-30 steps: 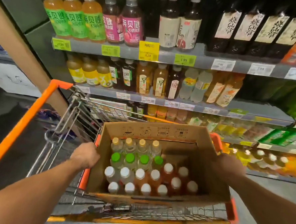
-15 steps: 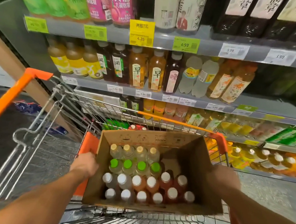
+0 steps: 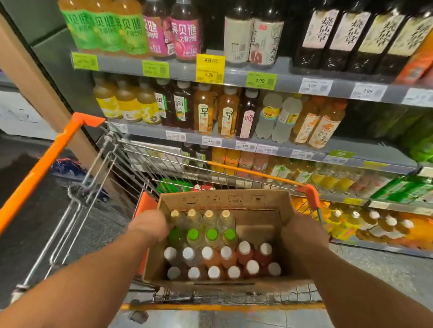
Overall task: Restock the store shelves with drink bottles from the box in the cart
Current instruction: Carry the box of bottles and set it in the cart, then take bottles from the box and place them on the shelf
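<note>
Cardboard box (image 3: 236,203) between left hand (image 3: 148,225), right hand (image 3: 304,236)

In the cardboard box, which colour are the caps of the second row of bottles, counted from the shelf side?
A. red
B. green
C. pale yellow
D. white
B: in the cardboard box, the green-capped bottles form the second row from the shelf side, behind them stands the row of pale-capped bottles and nearer the person the white-capped bottles.
</note>
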